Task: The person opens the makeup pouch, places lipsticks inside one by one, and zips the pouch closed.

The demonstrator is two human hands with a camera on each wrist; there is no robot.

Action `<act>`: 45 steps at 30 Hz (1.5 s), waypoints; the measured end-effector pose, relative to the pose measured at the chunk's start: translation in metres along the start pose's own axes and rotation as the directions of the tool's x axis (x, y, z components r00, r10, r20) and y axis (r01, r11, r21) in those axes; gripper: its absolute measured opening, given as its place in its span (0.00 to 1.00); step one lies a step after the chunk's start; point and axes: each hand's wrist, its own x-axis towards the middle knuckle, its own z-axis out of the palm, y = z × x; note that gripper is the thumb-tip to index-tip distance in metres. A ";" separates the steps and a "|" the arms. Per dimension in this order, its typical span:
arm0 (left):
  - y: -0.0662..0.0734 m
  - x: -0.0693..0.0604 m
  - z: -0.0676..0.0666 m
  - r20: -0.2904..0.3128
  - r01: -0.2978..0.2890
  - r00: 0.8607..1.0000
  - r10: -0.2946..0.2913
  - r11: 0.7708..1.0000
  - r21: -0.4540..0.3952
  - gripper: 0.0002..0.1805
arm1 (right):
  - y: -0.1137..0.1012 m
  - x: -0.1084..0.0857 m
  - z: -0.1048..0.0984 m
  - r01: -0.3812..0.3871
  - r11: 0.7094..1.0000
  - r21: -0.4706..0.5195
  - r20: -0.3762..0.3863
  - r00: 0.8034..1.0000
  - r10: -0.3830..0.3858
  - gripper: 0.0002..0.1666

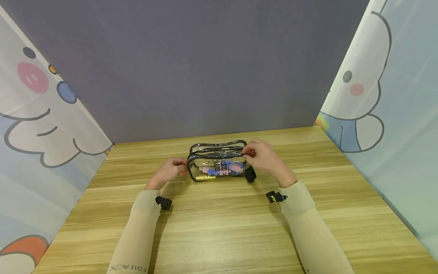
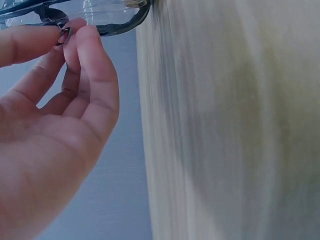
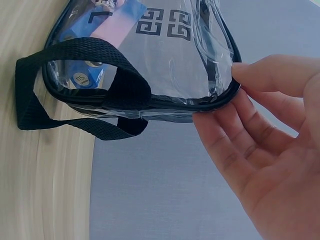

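Note:
A clear toiletry bag (image 1: 219, 161) with black piping and dark printed lettering stands on the table. Inside lie blue-and-pink packages (image 1: 224, 167) and a slim gold item (image 1: 205, 178). At the bag's left end, my left hand (image 1: 172, 169) pinches a small metal zipper pull (image 2: 64, 36) between thumb and fingertips. My right hand (image 1: 263, 156) grips the upper right corner of the bag, thumb on one side and fingers on the other. Just below that hand, a black strap handle (image 3: 90, 47) loops out from the bag's right end.
Under the bag is a wood-grain table (image 1: 219, 228). Behind its far edge rises a grey panel (image 1: 205, 76). Cartoon-printed curtains (image 1: 403, 95) hang on both sides. Each wrist wears a small black device, the right one (image 1: 275, 196) with a yellow mark.

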 end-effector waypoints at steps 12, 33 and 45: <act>-0.007 0.003 0.000 0.044 -0.016 0.999 0.023 0.989 -0.149 0.09 | -0.001 0.001 -0.001 -0.008 1.000 -0.003 0.005 1.000 0.008 0.07; -0.004 0.003 0.000 0.034 0.026 0.999 -0.020 0.977 -0.212 0.09 | -0.048 0.017 0.020 0.147 0.895 -0.421 0.091 0.989 -0.119 0.10; 0.000 0.004 0.001 0.021 0.018 1.000 -0.015 0.983 -0.182 0.08 | -0.078 0.045 0.055 0.289 0.859 -0.423 0.164 0.957 -0.241 0.09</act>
